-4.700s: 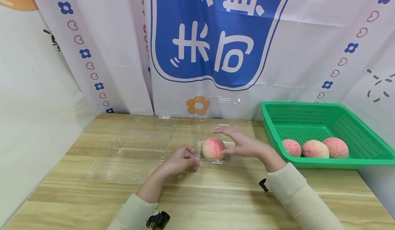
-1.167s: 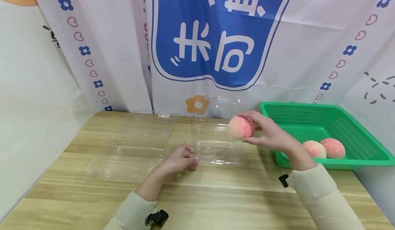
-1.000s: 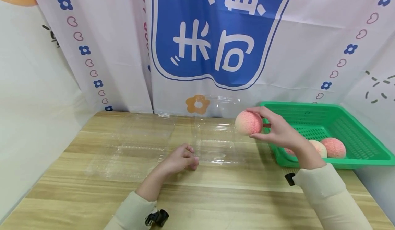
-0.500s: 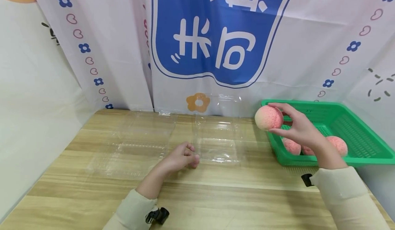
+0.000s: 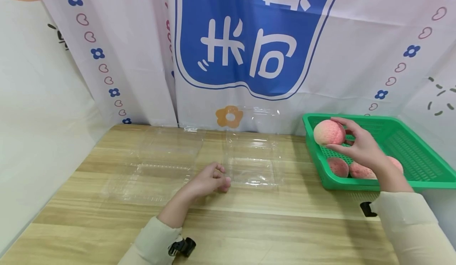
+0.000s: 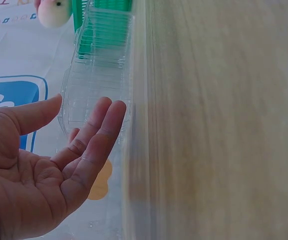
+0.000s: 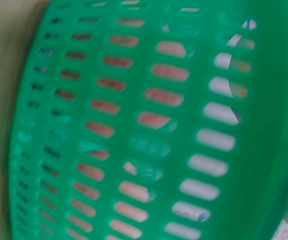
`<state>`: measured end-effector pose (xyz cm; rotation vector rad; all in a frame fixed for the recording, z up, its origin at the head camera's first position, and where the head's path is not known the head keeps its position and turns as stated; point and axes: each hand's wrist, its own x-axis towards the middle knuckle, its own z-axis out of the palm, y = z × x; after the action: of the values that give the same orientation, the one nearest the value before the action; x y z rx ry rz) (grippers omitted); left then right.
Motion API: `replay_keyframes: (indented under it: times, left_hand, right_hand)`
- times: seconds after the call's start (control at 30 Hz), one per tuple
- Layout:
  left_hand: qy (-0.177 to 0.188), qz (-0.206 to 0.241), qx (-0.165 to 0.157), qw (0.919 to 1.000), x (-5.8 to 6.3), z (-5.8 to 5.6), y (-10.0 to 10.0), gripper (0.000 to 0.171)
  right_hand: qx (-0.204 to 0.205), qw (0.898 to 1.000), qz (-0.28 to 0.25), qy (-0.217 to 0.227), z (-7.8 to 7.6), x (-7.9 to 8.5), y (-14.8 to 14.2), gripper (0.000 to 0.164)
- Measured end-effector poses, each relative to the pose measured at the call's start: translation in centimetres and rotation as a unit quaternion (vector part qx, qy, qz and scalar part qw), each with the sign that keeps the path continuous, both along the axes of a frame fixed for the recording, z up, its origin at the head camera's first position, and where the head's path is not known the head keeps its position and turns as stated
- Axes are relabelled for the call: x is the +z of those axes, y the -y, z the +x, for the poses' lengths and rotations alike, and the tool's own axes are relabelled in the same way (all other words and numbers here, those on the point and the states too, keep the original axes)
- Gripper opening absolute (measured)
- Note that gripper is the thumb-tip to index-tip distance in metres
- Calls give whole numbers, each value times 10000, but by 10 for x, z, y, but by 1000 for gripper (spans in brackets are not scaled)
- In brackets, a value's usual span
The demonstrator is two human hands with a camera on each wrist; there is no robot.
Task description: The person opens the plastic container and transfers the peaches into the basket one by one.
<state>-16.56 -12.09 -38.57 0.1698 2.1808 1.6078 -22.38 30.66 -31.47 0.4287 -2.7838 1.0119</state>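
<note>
My right hand grips a pink and cream peach between thumb and fingers, over the left part of the green basket. In the left wrist view that peach shows a small dark spot. Several more peaches, one of them this peach, lie in the basket, some partly behind the right hand and forearm. Beside the small clear plastic box, my left hand stays low at the table with relaxed fingers and holds nothing. The right wrist view is filled by the basket's slotted wall.
A larger clear clamshell box lies spread on the wooden table at the left. The small box's lid stands up against the printed cloth at the back.
My right hand has taken the peach out of the small clear box and carried it right, over the basket. The left hand has stayed in place beside the box.
</note>
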Motion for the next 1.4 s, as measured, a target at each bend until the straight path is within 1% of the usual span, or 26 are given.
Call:
replay_keyframes:
  times: [0.13, 0.43, 0.7, 0.9, 1.2, 1.4]
  left_hand:
    - [4, -20, -16, 10000, 1, 0, 0, 34]
    - [60, -77, 58, 9999, 0, 0, -1, 32]
    - [71, -55, 50, 9999, -2, -1, -2, 32]
    - [39, -43, 33, 10000, -2, -2, -1, 31]
    - [-3, -27, 5, 10000, -4, -2, -2, 32]
    - [-47, 15, -44, 10000, -3, -1, 0, 33]
  right_hand:
    - [-68, 9998, 172, 121, -4, -3, -9, 79]
    - [129, 9984, 535, 151, -16, -10, -22, 78]
    - [190, 9959, 846, 269, -30, -17, -26, 78]
    - [215, 9945, 956, 379, -39, -24, -29, 77]
    - [215, 9904, 993, 939, -48, -37, -32, 82]
    - [248, 9883, 1001, 1125, -49, -41, -31, 84]
